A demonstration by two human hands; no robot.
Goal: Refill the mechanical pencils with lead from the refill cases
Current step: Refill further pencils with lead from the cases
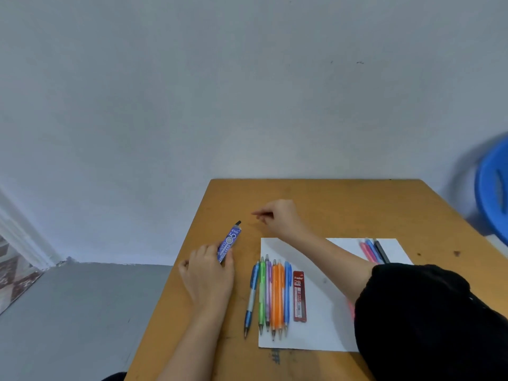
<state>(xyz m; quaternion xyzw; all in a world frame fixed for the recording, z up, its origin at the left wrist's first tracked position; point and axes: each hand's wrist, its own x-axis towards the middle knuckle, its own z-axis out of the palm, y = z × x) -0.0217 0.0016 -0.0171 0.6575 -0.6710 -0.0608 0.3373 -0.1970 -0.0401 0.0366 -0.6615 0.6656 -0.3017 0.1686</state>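
Observation:
My left hand (208, 273) grips a blue lead refill case (230, 240) near the table's left edge, its black tip pointing up and away. My right hand (277, 217) reaches across the table beyond the case, thumb and fingertips pinched together; whether a lead is between them is too small to tell. Several mechanical pencils (270, 295) in blue, green, purple and orange lie side by side on a white paper sheet (324, 325). A red 2B refill case (299, 296) lies right of them.
The wooden table (343, 204) stands against a grey wall. A few more pencils (373, 250), pink, blue and black, lie at the sheet's far right. A blue plastic stool (492, 188) is at the right edge. My black sleeve (428, 320) covers the near right.

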